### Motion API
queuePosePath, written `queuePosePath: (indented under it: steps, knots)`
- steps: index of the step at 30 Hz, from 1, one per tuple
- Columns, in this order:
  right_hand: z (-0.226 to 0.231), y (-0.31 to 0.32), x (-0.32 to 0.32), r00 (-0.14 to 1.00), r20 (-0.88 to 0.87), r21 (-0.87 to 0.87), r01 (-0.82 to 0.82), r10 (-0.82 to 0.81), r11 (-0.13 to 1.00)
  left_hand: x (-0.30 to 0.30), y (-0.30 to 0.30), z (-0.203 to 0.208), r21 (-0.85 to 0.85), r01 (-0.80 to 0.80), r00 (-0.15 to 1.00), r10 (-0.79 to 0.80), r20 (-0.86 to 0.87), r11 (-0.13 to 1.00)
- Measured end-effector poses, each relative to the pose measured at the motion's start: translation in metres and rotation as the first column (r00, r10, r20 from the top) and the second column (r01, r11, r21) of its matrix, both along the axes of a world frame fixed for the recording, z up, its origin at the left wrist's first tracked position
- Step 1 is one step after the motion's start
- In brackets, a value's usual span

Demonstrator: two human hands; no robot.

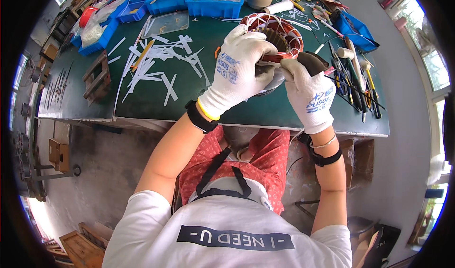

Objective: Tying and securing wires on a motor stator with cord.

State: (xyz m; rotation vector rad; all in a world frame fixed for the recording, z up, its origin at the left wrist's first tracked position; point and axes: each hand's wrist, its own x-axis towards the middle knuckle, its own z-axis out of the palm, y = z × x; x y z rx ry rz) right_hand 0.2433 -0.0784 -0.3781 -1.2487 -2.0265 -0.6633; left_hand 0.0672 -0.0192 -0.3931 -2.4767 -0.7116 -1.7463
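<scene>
The left hand (244, 61) grips one copper-wire ring (295, 34) by its left side; the right hand (309, 85) pinches near its close rim, on what I cannot tell. The ring is above one green table (151, 111), bearing at least five blue bins (215, 7) and uncounted white strips (169, 90). Beyond: grey floor (113, 159), windows (438, 69).

Blue plastic bins (215, 9) crowded the far side, a brown box (59, 155) sat low at left, and daylight blazed through the right-hand windows (417, 19)!
</scene>
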Motion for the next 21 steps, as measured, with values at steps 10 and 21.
queuePosePath:
  steps: [10, 21]
  knots:
    - [-0.014, 0.006, -0.001, 0.894, -0.427, -0.081, -0.189, 0.137, 0.979, -0.005, 0.017, -0.014, 0.107, 0.061, 0.998, -0.06, -0.011, 0.992]
    - [-0.026, -0.017, -0.014, 0.717, -0.696, -0.007, -0.051, 0.032, 0.999, 0.001, 0.027, -0.019, 0.31, 0.081, 0.994, -0.056, -0.089, 0.947]
